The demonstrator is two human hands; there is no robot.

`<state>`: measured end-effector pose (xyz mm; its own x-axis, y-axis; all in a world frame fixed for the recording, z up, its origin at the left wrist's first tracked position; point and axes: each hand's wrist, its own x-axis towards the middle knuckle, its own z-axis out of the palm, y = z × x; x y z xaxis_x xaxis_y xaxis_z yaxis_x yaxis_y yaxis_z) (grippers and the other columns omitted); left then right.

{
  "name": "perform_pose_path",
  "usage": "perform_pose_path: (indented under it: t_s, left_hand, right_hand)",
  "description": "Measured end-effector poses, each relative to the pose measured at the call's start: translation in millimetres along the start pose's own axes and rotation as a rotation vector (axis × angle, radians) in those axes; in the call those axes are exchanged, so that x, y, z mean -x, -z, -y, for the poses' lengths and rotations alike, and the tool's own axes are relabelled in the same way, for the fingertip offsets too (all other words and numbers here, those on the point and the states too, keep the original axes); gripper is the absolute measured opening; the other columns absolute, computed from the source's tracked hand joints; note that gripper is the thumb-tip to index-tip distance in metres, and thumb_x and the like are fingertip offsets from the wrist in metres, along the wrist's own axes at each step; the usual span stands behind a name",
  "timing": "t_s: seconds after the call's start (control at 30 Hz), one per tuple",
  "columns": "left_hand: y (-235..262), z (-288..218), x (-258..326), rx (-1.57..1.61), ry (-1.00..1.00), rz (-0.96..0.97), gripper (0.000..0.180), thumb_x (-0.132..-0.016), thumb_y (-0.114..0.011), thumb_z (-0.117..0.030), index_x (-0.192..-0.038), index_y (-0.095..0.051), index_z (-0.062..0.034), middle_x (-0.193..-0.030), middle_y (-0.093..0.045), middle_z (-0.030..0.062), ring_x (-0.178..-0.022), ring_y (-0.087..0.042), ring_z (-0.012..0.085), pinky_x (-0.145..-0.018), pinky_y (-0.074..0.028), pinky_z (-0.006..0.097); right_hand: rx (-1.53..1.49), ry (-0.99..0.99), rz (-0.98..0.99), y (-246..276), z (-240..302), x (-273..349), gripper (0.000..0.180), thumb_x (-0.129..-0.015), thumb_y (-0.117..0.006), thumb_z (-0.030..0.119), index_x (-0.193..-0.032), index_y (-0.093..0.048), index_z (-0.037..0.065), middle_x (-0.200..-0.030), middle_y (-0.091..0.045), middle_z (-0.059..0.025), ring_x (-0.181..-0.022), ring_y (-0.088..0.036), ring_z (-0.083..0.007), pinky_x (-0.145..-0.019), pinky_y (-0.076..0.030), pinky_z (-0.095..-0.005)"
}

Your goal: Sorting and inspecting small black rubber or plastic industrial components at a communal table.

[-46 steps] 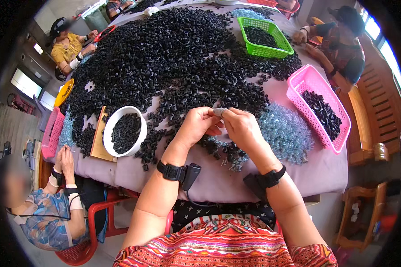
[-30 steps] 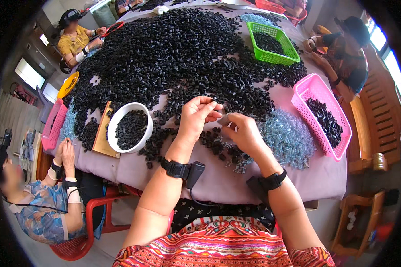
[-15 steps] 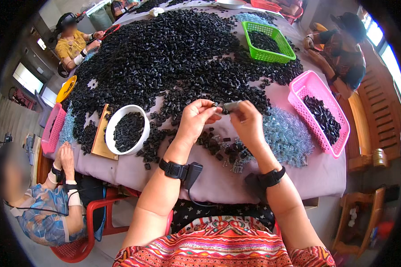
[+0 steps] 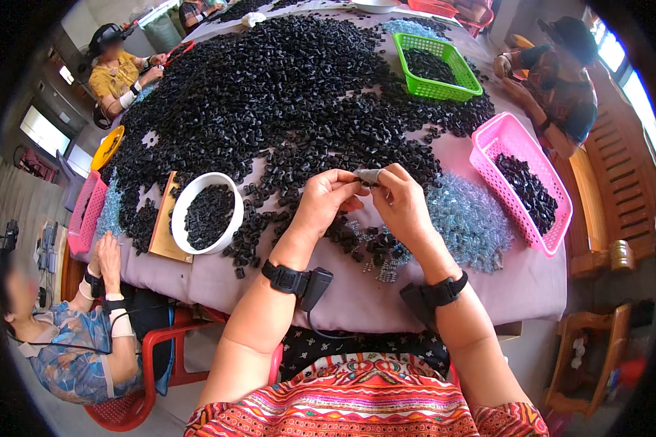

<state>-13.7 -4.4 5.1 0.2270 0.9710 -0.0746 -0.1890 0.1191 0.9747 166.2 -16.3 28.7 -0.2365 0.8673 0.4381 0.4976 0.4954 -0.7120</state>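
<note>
My left hand [image 4: 323, 201] and my right hand [image 4: 404, 205] meet fingertip to fingertip above the near part of the table. Between them is a small black plastic piece [image 4: 365, 184], pinched by the left thumb and forefinger and mostly covered. A grey wrap [image 4: 370, 175] covers my right forefinger. The right fingers press together at the same piece; whatever else they hold is hidden. Beneath and beyond my hands spreads a large heap of black plastic pieces [image 4: 262, 87]. Beside my right wrist lies a pile of shiny, bluish, spring-like pieces [image 4: 468, 222].
A white bowl [image 4: 236, 224] and a wooden board [image 4: 163, 218] stand left of my hands. To the right are a pink basket [image 4: 492, 164] and a green basket [image 4: 444, 92], both holding black pieces. Co-workers sit around the cloth-covered table [image 4: 357, 298].
My right hand has moved slightly left, closing against the left fingertips. The black piece, earlier plain at the left fingertips, is now mostly covered. The co-worker at lower left has turned their head.
</note>
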Motion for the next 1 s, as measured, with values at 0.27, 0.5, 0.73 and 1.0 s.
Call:
perform_pose_path:
  t_s: [0.27, 0.5, 0.73, 1.0]
  left_hand:
    - [-3.6, 1.7, 0.5, 0.011, -0.012, 0.016, 0.015, -0.093, -0.065, -0.012, -0.104, -0.063, -0.0011, -0.091, -0.072, 0.0086, -0.067, -0.066, 0.0105, -0.063, -0.054, 0.023]
    - [-5.3, 2.9, 1.6, -0.009, -0.017, 0.056, 0.017, -0.095, -0.062, -0.015, -0.106, -0.063, -0.0024, -0.091, -0.072, 0.0076, -0.070, -0.067, 0.0107, -0.066, -0.055, 0.023]
    - [-5.7, 1.5, 1.0, 0.009, 0.003, 0.020, 0.016, -0.096, -0.061, -0.014, -0.106, -0.062, -0.0019, -0.092, -0.071, 0.0081, -0.072, -0.068, 0.0115, -0.067, -0.057, 0.024]
    - [-4.7, 2.0, 0.5, 0.021, -0.006, 0.041, 0.018, -0.096, -0.062, -0.014, -0.108, -0.060, -0.0012, -0.094, -0.072, 0.0103, -0.073, -0.069, 0.0126, -0.068, -0.057, 0.025]
  right_hand:
    - [0.001, 0.027, 0.004, -2.6, -1.8, 0.8, 0.008, -0.081, -0.060, 0.002, -0.089, -0.060, 0.000, -0.088, -0.056, -0.0164, -0.076, -0.061, -0.0380, -0.065, -0.050, -0.0427]
    - [-0.013, -0.008, 0.027, 2.4, -2.6, -1.2, 0.007, -0.082, -0.060, 0.002, -0.088, -0.060, -0.001, -0.086, -0.055, -0.0162, -0.073, -0.061, -0.0367, -0.064, -0.050, -0.0417]
    - [0.011, -0.005, -0.006, 0.8, -2.1, -0.5, 0.009, -0.082, -0.060, 0.001, -0.090, -0.063, 0.000, -0.086, -0.056, -0.0162, -0.075, -0.062, -0.0367, -0.065, -0.051, -0.0419]
    - [-0.083, -0.068, -0.023, 3.0, -4.6, -2.2, 0.011, -0.081, -0.061, -0.002, -0.092, -0.063, -0.002, -0.084, -0.055, -0.0130, -0.070, -0.061, -0.0275, -0.064, -0.050, -0.0353]
